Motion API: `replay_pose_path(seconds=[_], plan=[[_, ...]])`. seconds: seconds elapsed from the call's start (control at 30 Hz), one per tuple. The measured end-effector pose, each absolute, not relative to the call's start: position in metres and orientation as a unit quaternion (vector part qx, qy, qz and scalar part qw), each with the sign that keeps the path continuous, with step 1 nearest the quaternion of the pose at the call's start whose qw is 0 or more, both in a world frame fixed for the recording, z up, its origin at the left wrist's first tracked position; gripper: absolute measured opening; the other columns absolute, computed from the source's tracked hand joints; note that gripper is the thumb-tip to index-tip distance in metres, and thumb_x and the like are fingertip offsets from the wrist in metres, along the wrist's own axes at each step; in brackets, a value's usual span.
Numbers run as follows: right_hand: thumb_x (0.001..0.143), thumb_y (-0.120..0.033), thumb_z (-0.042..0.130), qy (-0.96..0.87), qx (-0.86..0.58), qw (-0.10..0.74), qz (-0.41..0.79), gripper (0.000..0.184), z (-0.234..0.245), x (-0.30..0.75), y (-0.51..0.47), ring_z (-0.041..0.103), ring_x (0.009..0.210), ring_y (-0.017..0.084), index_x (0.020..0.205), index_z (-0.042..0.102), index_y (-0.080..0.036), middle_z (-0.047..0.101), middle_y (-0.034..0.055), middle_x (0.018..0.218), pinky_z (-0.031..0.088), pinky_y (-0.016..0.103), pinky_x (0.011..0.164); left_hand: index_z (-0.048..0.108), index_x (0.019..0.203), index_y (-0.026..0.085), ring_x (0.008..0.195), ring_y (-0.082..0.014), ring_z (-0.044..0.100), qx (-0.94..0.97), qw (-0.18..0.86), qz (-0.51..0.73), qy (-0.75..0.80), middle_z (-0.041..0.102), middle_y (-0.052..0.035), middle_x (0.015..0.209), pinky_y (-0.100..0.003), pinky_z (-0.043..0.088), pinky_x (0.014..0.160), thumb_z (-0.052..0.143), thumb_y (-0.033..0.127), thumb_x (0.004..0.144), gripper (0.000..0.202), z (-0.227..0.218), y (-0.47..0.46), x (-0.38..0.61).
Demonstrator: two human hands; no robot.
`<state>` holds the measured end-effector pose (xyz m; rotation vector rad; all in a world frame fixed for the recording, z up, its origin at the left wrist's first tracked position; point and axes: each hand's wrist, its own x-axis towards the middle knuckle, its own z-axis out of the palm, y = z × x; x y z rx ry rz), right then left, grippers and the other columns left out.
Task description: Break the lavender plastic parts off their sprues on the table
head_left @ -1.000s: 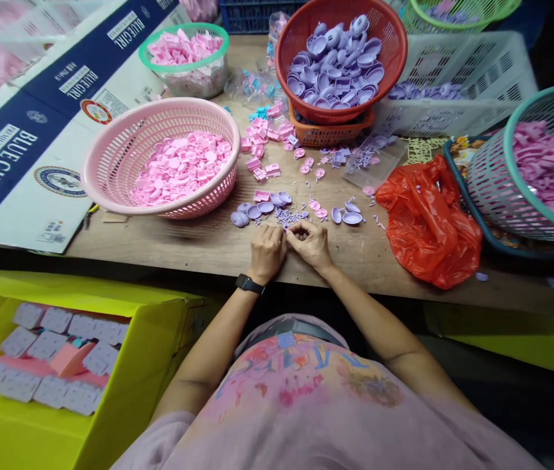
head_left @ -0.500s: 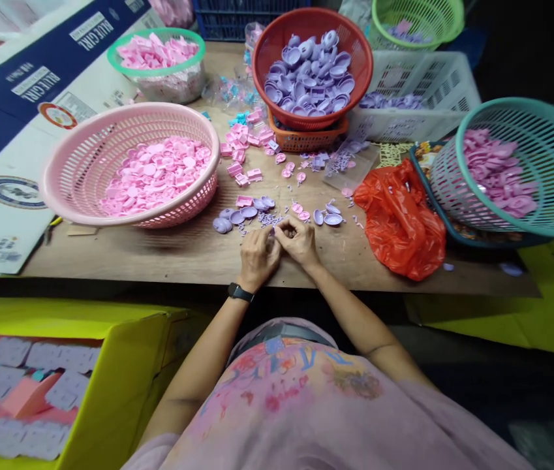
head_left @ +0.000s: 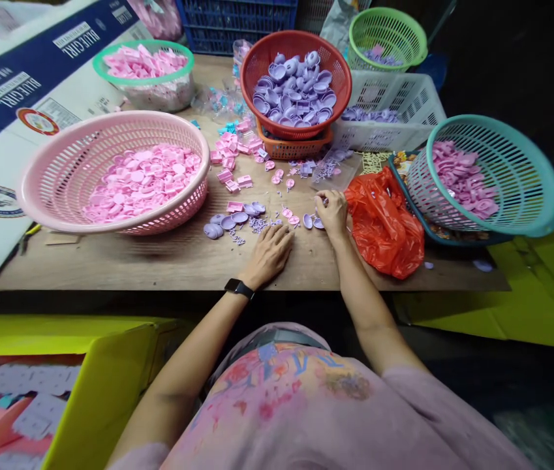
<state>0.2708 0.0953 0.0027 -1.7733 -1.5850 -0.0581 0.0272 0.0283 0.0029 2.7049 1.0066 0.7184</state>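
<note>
My left hand (head_left: 271, 252) lies flat on the wooden table, fingers stretched out, its tips beside a small pile of tiny purple plastic pieces (head_left: 258, 225). Over the purple oval shells (head_left: 308, 222) is my right hand (head_left: 333, 210), its fingers bent together in a pinch. Whatever is between those fingertips is too small or hidden to name. Small pink round pieces (head_left: 290, 215) lie between the two hands. More purple oval shells (head_left: 228, 222) and a pink block-like piece (head_left: 234, 206) sit to the left of the tiny pieces.
A pink basket (head_left: 198, 176) of pink parts stands left. At the back are a red basket (head_left: 342, 91) of purple parts and a white crate (head_left: 404, 134). A red plastic bag (head_left: 384, 222) and a teal basket (head_left: 526, 176) stand right. The table's front edge is close.
My hands were together over the tiny purple pieces and are now apart. The right moved right to the purple shells; the left has flattened on the table. The view has shifted slightly.
</note>
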Motion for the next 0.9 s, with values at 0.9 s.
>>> replay_pose_path(seconds=[0.9], plan=[[0.099, -0.029, 0.055, -0.789, -0.562, 0.237, 0.067, 0.019, 0.006, 0.194, 0.061, 0.053, 0.108, 0.028, 0.101, 0.074, -0.023, 0.071, 0.0086, 0.107, 0.03, 0.045, 0.094, 0.069, 0.099, 0.022, 0.107, -0.0272, 0.056, 0.742, 0.069, 0.384, 0.545, 0.07, -0.0083, 0.11, -0.048, 0.049, 0.099, 0.056, 0.02, 0.092, 0.014, 0.004, 0.03, -0.038]])
